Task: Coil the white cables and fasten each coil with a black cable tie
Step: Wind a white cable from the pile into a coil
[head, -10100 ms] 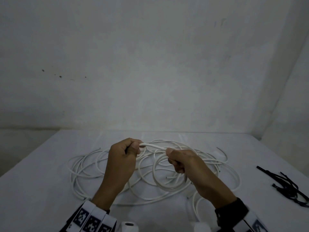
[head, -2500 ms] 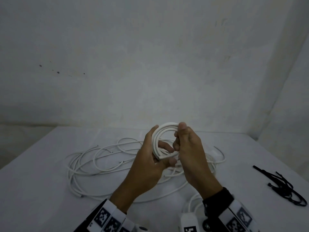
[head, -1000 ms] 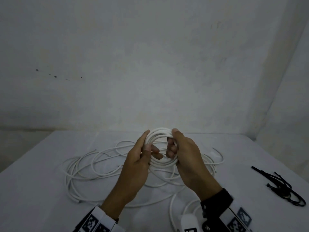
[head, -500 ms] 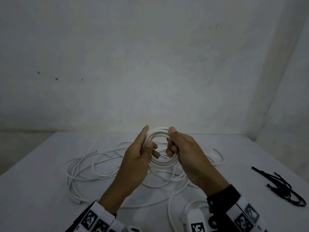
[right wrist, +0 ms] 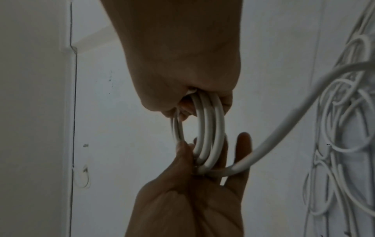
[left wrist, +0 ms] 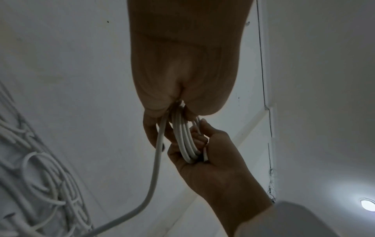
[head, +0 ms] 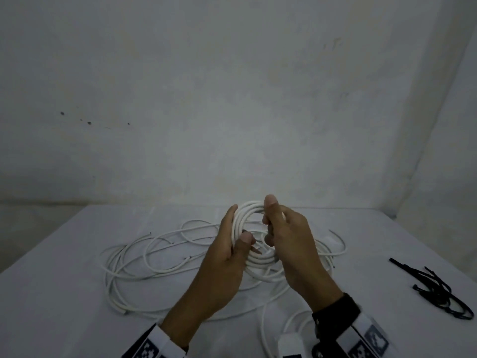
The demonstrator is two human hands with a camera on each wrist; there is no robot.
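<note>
A small white cable coil (head: 258,263) of several loops is held upright above the table between both hands. My left hand (head: 237,228) grips its left side, thumb in front and fingers behind. My right hand (head: 269,218) pinches the top right of the coil, thumb on top. In the left wrist view the coil (left wrist: 185,141) runs from my left hand (left wrist: 182,72) into the right hand (left wrist: 213,160). In the right wrist view the coil (right wrist: 207,128) hangs from my right hand (right wrist: 182,64). A free tail (right wrist: 284,125) trails to the loose cables (head: 154,257) on the table.
A bunch of black cable ties (head: 438,290) lies on the table's right side. The white table (head: 51,306) meets grey walls at the back and right. A white cable loop (head: 265,319) lies near the front edge by my right wrist.
The cable that was stretched between both hands has been wound into a small coil and lifted off the table. Over the last second both hands stay on the coil with only slight shifts.
</note>
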